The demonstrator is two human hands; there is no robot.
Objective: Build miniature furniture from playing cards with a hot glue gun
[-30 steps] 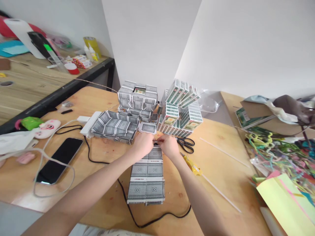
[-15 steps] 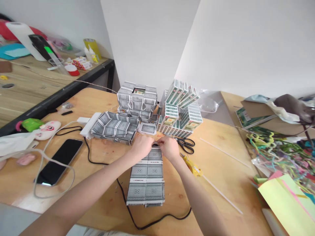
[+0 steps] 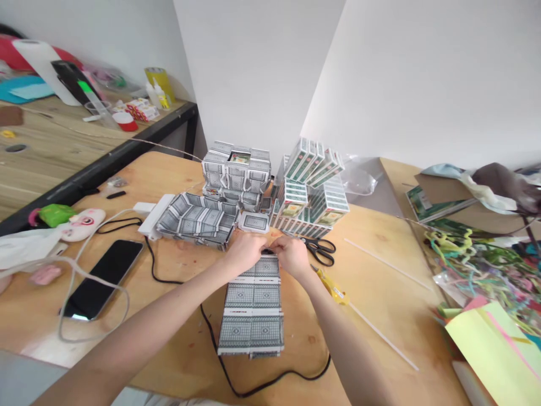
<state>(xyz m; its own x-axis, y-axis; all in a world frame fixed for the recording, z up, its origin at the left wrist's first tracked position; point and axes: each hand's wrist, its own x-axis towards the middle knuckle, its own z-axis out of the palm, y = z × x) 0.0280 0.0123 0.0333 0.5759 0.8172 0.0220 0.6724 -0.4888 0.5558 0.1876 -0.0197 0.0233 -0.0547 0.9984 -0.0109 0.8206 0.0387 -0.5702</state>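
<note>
A long panel of joined playing cards (image 3: pixel 252 316), patterned backs up, lies on the table in front of me. My left hand (image 3: pixel 246 254) is closed at the panel's far left corner, fingers bent over the edge. Opposite it, my right hand (image 3: pixel 291 256) pinches the far right corner. The fingertips nearly meet around a small dark gap at that end, and what they press there is partly hidden. Just beyond my hands lies a small stack of cards (image 3: pixel 255 221). Black-handled scissors (image 3: pixel 320 250) and a yellow glue gun (image 3: pixel 332 287) rest right of my right hand.
Behind stand a card-covered block (image 3: pixel 236 169), an open card tray (image 3: pixel 196 217) and stacked card boxes (image 3: pixel 310 192). A black cable (image 3: pixel 270 380) loops around the panel. A phone (image 3: pixel 103 279) lies left, a glue stick (image 3: pixel 384 336) right. Coloured pipe cleaners (image 3: pixel 486 265) pile at far right.
Both hands stay at the panel's far end, with only slight finger movement. The whole view has shifted very slightly; nothing has been let go.
</note>
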